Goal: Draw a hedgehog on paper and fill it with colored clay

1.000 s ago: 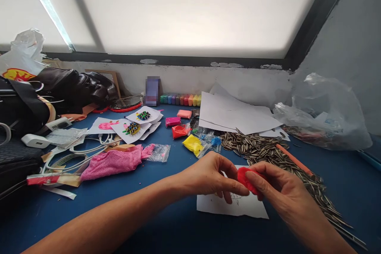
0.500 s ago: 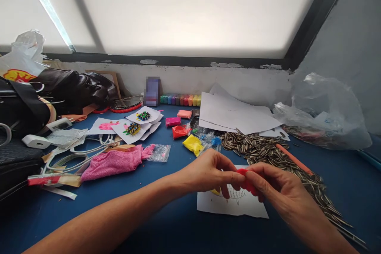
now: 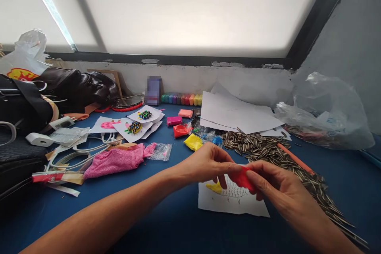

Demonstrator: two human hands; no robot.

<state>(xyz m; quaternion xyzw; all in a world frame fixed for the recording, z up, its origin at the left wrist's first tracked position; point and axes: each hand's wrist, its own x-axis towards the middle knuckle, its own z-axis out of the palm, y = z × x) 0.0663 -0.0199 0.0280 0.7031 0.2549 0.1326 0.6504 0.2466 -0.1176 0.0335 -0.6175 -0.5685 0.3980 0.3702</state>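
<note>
Between the fingertips of both hands is a soft piece of red modelling clay (image 3: 244, 178). My left hand (image 3: 210, 165) pinches its left end between thumb and fingers. On the other end, my right hand (image 3: 272, 186) grips it with thumb and index finger. Below them lies a white sheet (image 3: 235, 207) with a pencil drawing of an animal, its body marked with small scallops. Yellow clay (image 3: 214, 187) covers the drawing's left end. The hands hide the drawing's upper part.
Sunflower seeds (image 3: 262, 147) with an orange stick (image 3: 294, 158) spread at the right. Clay packets, yellow (image 3: 193, 142) and red (image 3: 182, 130), lie beyond my hands. Finished seed-and-clay pictures (image 3: 133, 127), a pink cloth (image 3: 114, 161) and white cables (image 3: 74, 158) are leftward. White paper (image 3: 238, 111) lies behind.
The red clay now looks wider and more stretched out between my fingers. My hands stay nearly in place, and the view has shifted slightly, showing more of the yellow clay.
</note>
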